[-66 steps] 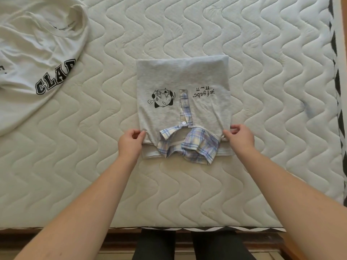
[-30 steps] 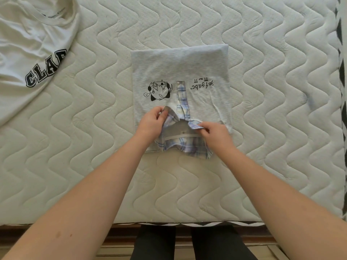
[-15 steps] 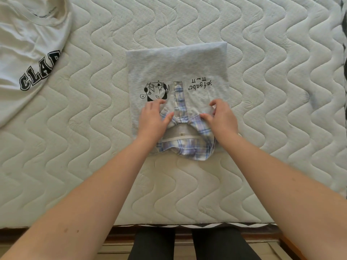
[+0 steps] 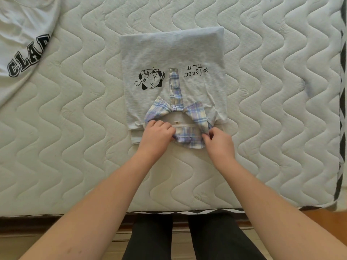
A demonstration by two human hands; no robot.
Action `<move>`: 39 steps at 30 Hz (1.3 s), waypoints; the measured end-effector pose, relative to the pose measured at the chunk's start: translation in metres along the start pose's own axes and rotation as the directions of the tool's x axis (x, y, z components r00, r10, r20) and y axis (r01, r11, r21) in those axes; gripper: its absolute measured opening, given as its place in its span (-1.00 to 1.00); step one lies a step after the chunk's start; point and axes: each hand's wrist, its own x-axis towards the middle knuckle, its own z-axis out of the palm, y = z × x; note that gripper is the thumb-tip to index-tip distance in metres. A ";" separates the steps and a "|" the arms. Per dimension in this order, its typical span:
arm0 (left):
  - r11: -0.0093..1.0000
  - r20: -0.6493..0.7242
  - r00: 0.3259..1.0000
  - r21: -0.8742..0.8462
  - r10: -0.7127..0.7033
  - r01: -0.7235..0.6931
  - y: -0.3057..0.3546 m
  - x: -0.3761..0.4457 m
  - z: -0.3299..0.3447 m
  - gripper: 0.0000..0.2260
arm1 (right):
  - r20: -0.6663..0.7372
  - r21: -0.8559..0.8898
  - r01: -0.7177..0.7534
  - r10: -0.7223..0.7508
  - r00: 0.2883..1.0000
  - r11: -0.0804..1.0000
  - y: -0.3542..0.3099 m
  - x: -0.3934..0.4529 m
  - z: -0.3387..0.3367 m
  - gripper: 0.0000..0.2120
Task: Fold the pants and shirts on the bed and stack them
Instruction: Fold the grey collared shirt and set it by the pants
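Observation:
A grey shirt (image 4: 172, 53) lies folded into a rectangle at the middle of the mattress (image 4: 272, 109), with a cartoon print and small lettering facing up. Its plaid collar (image 4: 195, 113) points toward me at the near edge. My left hand (image 4: 156, 137) pinches the left side of the collar's back band. My right hand (image 4: 219, 141) pinches the collar's right side. A white shirt (image 4: 20, 38) with black block letters lies unfolded at the far left corner, partly out of view.
The mattress's near edge (image 4: 169, 211) with a black-and-white trim runs across the bottom. The same trim lines the right edge (image 4: 342, 91). My dark-trousered legs (image 4: 187, 239) stand against the wooden bed frame.
My hands left the shirt's near corners and went to the collar. From resting on the collar's points, they have pulled back toward me and now pinch its back band.

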 end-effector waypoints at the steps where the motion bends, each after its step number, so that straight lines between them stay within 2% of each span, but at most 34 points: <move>1: 1.000 -0.001 1.000 -0.008 -0.012 0.012 -0.003 0.001 -0.001 -0.86 | -0.009 0.025 0.014 -0.014 1.000 1.000 0.002 0.001 -0.004 -0.81; 3: 0.998 -0.046 0.999 -0.056 -0.017 0.015 -0.009 0.003 -0.005 -0.86 | -0.008 0.135 0.041 -0.040 0.999 0.990 0.003 0.006 -0.016 -0.82; 4: 0.996 -0.092 0.995 -0.093 -0.027 0.019 -0.011 0.003 -0.008 -0.87 | 0.015 0.255 0.028 -0.033 0.999 0.967 0.002 0.010 -0.023 -0.83; 6: 0.984 -0.178 0.981 -0.172 -0.082 0.051 -0.015 0.004 -0.015 -0.89 | 0.127 0.563 -0.088 0.020 0.992 0.822 -0.003 0.016 -0.036 -0.82; 8: 0.975 -0.229 0.964 -0.203 -0.134 0.087 -0.021 0.003 -0.023 -0.78 | 0.265 0.744 -0.230 0.039 0.963 0.628 -0.008 0.024 -0.046 -0.81; 13: 0.995 -0.328 0.944 -0.103 -0.023 -0.012 -0.029 0.003 -0.028 -0.77 | 0.378 0.872 -0.360 0.010 0.926 0.333 -0.019 0.045 -0.068 -0.81; 16: 0.997 -0.361 0.932 -0.041 0.040 -0.059 -0.030 0.001 -0.023 -0.82 | 0.440 0.870 -0.422 -0.019 0.898 0.255 -0.025 0.051 -0.073 -0.83; 18: 0.998 -0.363 0.930 -0.009 0.053 -0.060 -0.029 -0.001 -0.018 -0.96 | 0.484 0.844 -0.464 -0.007 0.875 0.269 -0.028 0.053 -0.070 -0.85; 22: 0.999 -0.306 0.951 0.007 0.042 -0.042 -0.014 -0.002 -0.002 -0.76 | 0.530 0.758 -0.506 0.064 0.845 0.412 -0.029 0.053 -0.057 -0.84; 25: 0.997 -0.200 0.977 -0.008 0.071 -0.074 0.003 -0.002 0.012 -0.66 | 0.501 0.718 -0.445 0.046 0.864 0.534 -0.021 0.049 -0.049 -0.78; 27: 0.997 -0.079 0.994 0.005 0.080 -0.080 0.015 -0.002 0.020 -0.58 | 0.377 0.605 -0.255 0.010 0.926 0.754 -0.012 0.046 -0.047 -0.74; 28: 0.997 -0.003 0.997 0.005 0.075 -0.075 0.021 -0.002 0.024 -0.55 | 0.298 0.468 -0.121 -0.027 0.954 0.875 -0.007 0.047 -0.047 -0.77; 29: 0.998 0.072 0.996 -0.010 0.058 -0.057 0.027 -0.002 0.027 -0.53 | 0.221 0.311 -0.003 -0.069 0.973 0.950 -0.002 0.048 -0.047 -0.83; 31: 0.997 0.171 0.985 -0.080 0.017 -0.003 0.036 -0.003 0.033 -0.52 | 0.087 0.090 0.116 -0.124 0.988 0.989 0.005 0.049 -0.046 -0.90; 34: 0.960 0.139 0.989 -0.268 -0.044 0.080 0.041 0.003 0.028 -0.64 | -0.134 0.099 0.212 -0.198 0.971 0.972 0.007 0.039 -0.043 -0.95; 36: 0.820 0.113 0.963 -0.505 -0.247 0.269 0.042 0.015 0.017 -0.75 | -0.271 0.062 0.330 -0.302 0.914 0.942 0.006 0.030 -0.037 -0.93; 38: 0.549 0.212 0.839 -0.672 -0.501 0.497 0.043 0.034 0.003 -0.79 | -0.305 -0.058 0.407 -0.404 0.862 0.912 0.006 0.022 -0.027 -0.83; 39: 0.366 0.305 0.751 -0.727 -0.586 0.581 0.044 0.044 -0.003 -0.80 | -0.273 -0.131 0.420 -0.440 0.856 0.898 0.005 0.019 -0.021 -0.74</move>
